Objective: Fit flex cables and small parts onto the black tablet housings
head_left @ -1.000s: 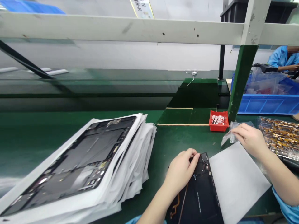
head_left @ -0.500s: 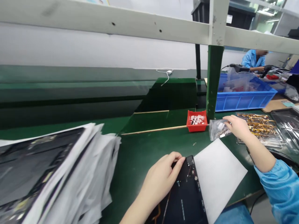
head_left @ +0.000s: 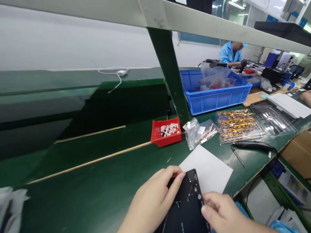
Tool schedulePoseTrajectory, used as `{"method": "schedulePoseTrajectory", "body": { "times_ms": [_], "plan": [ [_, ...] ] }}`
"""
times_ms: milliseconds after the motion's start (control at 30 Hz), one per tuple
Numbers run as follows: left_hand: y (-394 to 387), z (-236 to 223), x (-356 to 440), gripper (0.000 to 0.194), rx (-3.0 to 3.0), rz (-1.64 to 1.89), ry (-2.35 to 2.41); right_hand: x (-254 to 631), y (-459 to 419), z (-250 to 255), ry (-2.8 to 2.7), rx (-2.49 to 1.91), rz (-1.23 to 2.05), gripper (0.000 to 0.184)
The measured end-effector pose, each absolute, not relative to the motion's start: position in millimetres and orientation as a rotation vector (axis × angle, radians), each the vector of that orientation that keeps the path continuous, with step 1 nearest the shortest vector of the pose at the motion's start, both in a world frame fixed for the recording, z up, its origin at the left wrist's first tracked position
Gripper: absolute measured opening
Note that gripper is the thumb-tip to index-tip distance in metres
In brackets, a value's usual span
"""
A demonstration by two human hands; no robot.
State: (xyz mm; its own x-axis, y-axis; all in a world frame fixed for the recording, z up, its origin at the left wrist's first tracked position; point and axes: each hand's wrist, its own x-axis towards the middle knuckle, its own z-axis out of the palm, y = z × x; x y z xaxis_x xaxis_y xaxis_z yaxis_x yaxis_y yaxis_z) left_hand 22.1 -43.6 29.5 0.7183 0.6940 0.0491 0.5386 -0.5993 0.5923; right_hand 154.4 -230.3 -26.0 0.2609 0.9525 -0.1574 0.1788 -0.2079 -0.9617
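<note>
A flat black device panel (head_left: 186, 207) with small screws and white print along its edge lies tilted at the bottom middle. My left hand (head_left: 155, 195) pinches its far left corner between thumb and fingers. On the opposite edge, the thumb and bent fingers of my right hand (head_left: 220, 212) grip the panel's side. Partly under the panel is a white sheet (head_left: 210, 168). Beyond the sheet lies a clear plastic bag (head_left: 202, 132) of thin strips, beside a red tray (head_left: 167, 134) of small white pieces.
To the right are a clear tray of gold flex parts (head_left: 240, 124), a black-handled tool (head_left: 254, 145) and thin tweezers (head_left: 238, 157). A blue crate (head_left: 216, 94) stands behind a green post (head_left: 168, 71). A co-worker in blue (head_left: 230, 55) sits farther back. White-wrapped sheets (head_left: 11, 207) lie far left.
My right hand has left the plastic bag and come back to the panel's right edge. My left hand keeps its corner grip. The view has turned to the right.
</note>
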Motion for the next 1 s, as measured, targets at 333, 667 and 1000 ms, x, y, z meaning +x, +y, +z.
{"method": "schedulePoseTrajectory", "body": {
  "times_ms": [333, 667, 1000],
  "plan": [
    [-12.3, -6.2, -8.9, 0.044, 2.353, 0.407, 1.318, 161.2, -256.0, -51.3, -0.646, -1.579, 1.139, 0.048],
    [-62.6, 0.1, -12.1, 0.023, 2.168, -0.134, 1.336, 177.9, -270.3, -75.5, -0.371, -1.576, 1.152, 0.062],
    [-80.4, 2.5, -22.9, 0.023, 2.076, -0.115, 1.302, 167.1, -275.1, -72.3, -0.385, -1.659, 1.236, 0.071]
  ]
}}
